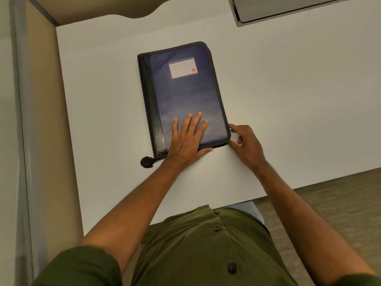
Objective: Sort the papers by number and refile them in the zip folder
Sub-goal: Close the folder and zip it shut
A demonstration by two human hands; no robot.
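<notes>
A black zipper end [146, 162] is seen on the white table [288, 100], just left of the left wrist. The blue zip folder [181, 93], closed, is pressed flat under the left hand [188, 137], fingers straight and spread. Its near right corner is pinched by the right hand [246, 144].

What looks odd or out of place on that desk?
Little stands out. The blue zip folder lies closed and slightly askew on the white desk, left hand flat on it, right hand at its corner. No papers show.
</notes>
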